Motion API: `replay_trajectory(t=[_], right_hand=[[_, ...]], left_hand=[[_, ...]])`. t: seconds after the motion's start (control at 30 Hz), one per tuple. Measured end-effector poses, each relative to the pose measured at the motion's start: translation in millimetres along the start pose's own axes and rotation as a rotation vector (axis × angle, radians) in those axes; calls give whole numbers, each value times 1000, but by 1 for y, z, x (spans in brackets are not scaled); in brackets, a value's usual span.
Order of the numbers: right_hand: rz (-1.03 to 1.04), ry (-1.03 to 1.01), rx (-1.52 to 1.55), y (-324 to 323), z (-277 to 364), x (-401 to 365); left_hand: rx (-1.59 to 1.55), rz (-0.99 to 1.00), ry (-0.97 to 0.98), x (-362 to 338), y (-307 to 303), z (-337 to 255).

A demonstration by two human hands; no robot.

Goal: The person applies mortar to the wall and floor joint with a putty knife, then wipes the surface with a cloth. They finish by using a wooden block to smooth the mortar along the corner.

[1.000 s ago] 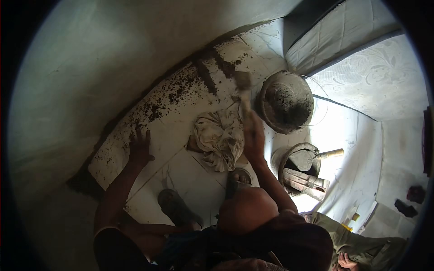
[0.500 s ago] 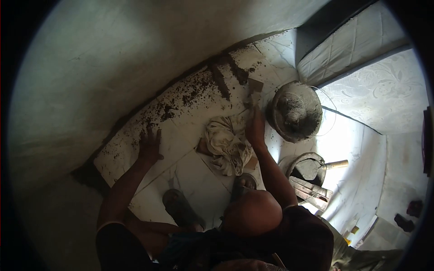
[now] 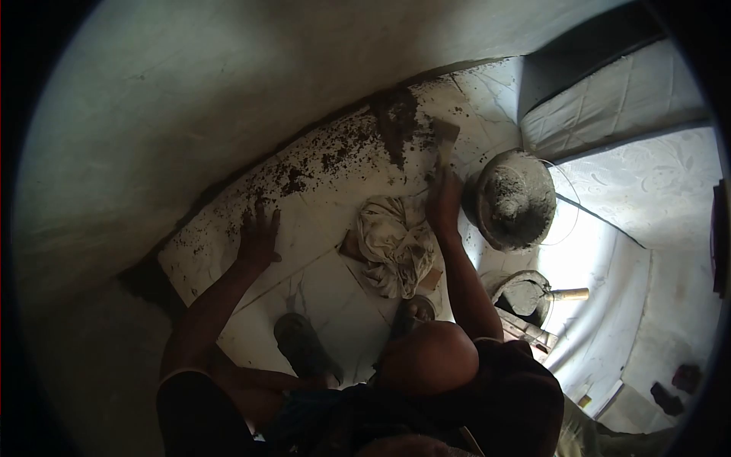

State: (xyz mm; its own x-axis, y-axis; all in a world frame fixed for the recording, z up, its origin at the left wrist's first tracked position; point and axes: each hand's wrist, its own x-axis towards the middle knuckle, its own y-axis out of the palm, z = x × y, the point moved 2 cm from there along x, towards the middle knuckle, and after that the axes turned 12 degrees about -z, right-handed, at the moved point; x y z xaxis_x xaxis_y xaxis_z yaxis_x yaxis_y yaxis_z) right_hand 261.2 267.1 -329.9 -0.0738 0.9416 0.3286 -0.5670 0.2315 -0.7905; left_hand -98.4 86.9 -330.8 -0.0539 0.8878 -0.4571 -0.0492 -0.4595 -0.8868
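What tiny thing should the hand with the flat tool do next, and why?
Maybe the right hand should slide the flat tool across to the dark patch by the wall and scrape there. I think so because its blade is right beside that patch, and dark crumbs are scattered over the pale tiles.

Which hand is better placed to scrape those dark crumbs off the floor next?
Probably the right hand: it grips the scraper, its blade close to one end of the crumbs. The left hand, fingers spread near the other end, shows no tool.
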Motion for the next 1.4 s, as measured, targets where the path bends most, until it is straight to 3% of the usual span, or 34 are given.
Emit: replay_trajectory(t=[0.1,0.17,0.23,0.5,0.83,1.13,1.2,1.27,1.37,1.4], right_hand=[[-8,-91,-7,-28,-13,-49],[251,21,-38,-48,-10,-61],[256,-3,-49,-46,-2,-48],[210,-73,-19,30,12,68],[-10,-230,64,57,-5,71],[48,4,219,-36,39,4],[-77,-29,313,-67,38,-16],[-103,114,337,-94,34,-36],[-25,672,687,-138,43,-61],[-147,672,786,-149,49,-61]], left_hand=[[7,-7,5,-1,3,0],[6,-5,3,-1,2,1],[9,21,9,0,1,0],[28,-5,25,0,6,2],[21,52,-12,2,1,-1],[25,64,-16,1,-7,-3],[23,56,-14,0,-7,-3],[23,49,-16,-1,-5,-2],[34,19,-8,-1,-2,-1],[26,23,-5,0,-3,-1]])
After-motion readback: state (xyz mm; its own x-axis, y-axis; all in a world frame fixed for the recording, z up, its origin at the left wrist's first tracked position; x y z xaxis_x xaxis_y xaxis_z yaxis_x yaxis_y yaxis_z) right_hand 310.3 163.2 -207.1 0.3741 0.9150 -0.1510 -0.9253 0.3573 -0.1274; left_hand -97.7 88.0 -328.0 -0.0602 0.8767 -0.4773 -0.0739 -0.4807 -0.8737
